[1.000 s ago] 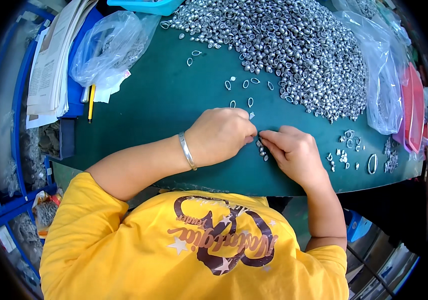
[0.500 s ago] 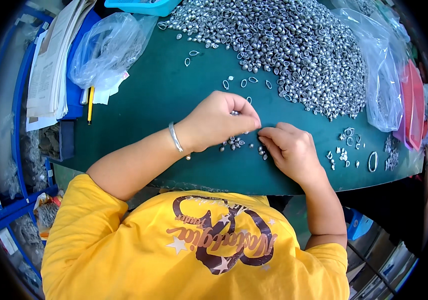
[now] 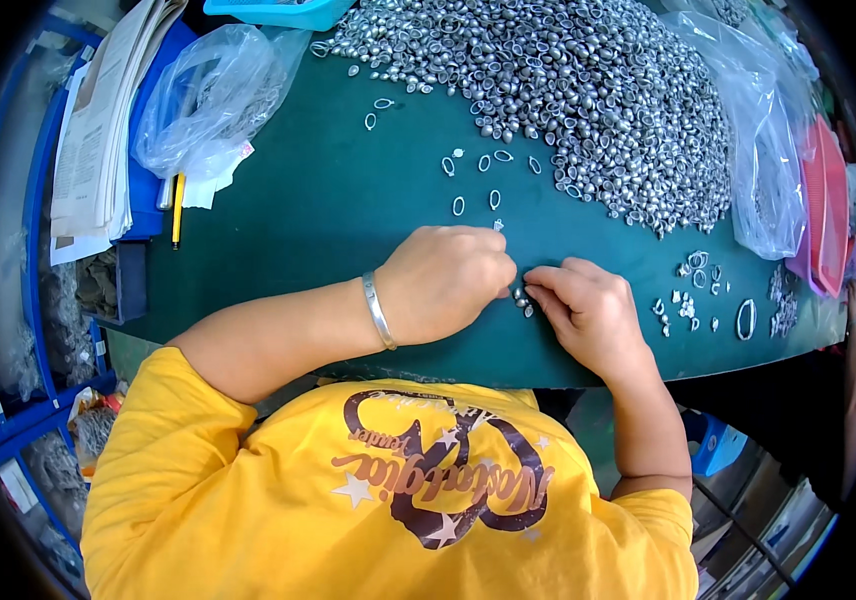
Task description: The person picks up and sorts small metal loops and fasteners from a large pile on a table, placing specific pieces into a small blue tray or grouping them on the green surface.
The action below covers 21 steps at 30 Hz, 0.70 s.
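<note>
My left hand is turned knuckles up on the green table, with its fingers curled under. The fingertips are mostly hidden, so whatever they hold cannot be made out. Close on its right, my right hand has thumb and forefinger drawn together in a pinch; any piece between them is too small to see. A few small silver-grey beads lie by the right fingertips. Just beyond the left hand are a small silver piece and several thin oval rings, among them one upright ring.
A large heap of silver-grey metal pieces covers the far right. Beside it lie a clear plastic bag and a red basket. Small loose parts and a bigger oval ring sit at right. Papers and a yellow pencil are left.
My left hand has come nearer to me and rolled knuckles up, now covering the bead cluster seen before. Rings beyond it have come into sight. My right hand has shifted slightly nearer to me.
</note>
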Each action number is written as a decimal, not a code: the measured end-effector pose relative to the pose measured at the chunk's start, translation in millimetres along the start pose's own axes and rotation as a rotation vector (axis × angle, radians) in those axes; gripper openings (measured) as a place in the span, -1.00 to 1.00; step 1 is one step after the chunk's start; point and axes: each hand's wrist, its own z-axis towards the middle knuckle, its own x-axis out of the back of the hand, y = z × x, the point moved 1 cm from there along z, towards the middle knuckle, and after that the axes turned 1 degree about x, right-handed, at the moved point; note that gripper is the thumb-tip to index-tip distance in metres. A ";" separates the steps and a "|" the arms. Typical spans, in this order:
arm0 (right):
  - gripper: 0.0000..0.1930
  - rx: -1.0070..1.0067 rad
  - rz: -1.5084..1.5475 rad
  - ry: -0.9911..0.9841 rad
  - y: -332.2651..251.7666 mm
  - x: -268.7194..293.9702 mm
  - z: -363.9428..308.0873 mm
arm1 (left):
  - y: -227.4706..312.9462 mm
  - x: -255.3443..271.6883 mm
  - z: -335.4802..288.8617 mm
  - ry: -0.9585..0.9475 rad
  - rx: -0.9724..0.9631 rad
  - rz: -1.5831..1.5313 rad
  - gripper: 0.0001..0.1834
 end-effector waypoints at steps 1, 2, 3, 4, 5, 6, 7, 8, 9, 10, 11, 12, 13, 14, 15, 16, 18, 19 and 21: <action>-0.93 -0.047 0.172 0.021 1.3 1.1 1.3 | -2.0 0.3 0.2 0.049 -0.014 -0.051 -0.90; -0.94 -0.094 0.344 0.041 2.8 2.0 1.5 | -3.7 1.2 0.3 0.098 -0.028 -0.103 -0.90; -0.95 -0.253 0.633 0.091 7.0 2.1 -3.6 | -1.3 7.2 3.1 0.096 -0.029 -0.105 -0.90; -0.94 -0.363 1.078 0.019 17.5 9.8 -6.7 | 2.5 17.4 7.6 0.019 0.282 -0.584 -0.92; -0.93 -0.468 1.523 -0.060 27.5 18.0 -10.3 | 3.2 21.5 9.5 -0.067 0.597 -1.059 -0.93; -0.91 -0.433 1.459 -0.085 28.8 21.4 -10.9 | -8.0 26.5 8.9 -0.163 0.635 -1.707 -0.93; -0.91 -0.432 1.459 -0.088 25.5 18.5 -12.9 | -11.5 27.1 9.7 -0.190 0.642 -1.736 -0.92; -0.91 -0.316 0.991 -0.040 17.9 14.1 -15.1 | -9.1 24.4 10.0 -0.172 0.649 -1.370 -0.92; -0.91 -0.200 0.522 0.005 9.3 10.3 -15.4 | -4.5 21.7 10.8 -0.153 0.642 -1.007 -0.91; -0.91 -0.127 0.323 -0.028 2.0 8.8 -14.1 | -3.9 17.1 9.9 -0.108 0.419 -0.786 -0.90; -0.92 -0.043 0.162 0.027 -0.5 2.3 -16.4 | -3.4 12.7 8.8 -0.065 0.199 -0.561 -0.90; -0.92 -0.021 0.085 0.054 -1.9 -2.2 -19.1 | 0.2 13.7 9.8 -0.076 0.062 -0.315 -0.88; -0.93 0.001 0.009 0.080 -2.9 -4.2 -20.8 | 0.0 4.5 6.5 -0.020 -0.036 -0.170 -0.86; -0.93 0.000 0.008 0.080 -3.1 -2.1 -20.3 | 1.3 -0.8 4.4 -0.034 -0.050 -0.117 -0.86; -0.92 -0.065 0.146 0.048 -1.4 1.4 -18.9 | 1.8 -4.2 3.2 -0.047 -0.064 -0.063 -0.85; -0.91 -0.130 0.285 0.016 0.4 5.6 -18.3 | 1.2 -5.6 3.2 -0.046 -0.062 -0.063 -0.85; -0.94 -0.308 0.672 0.030 7.8 13.1 -22.0 | 1.4 -5.0 4.9 0.010 -0.068 -0.063 -0.88; -0.94 -0.406 0.846 0.073 11.0 13.4 -24.1 | 2.6 -2.2 6.2 0.011 -0.069 -0.064 -0.88; -0.94 -0.479 0.957 0.091 15.0 14.3 -26.9 | 2.3 6.2 9.2 0.001 0.246 -0.588 -0.93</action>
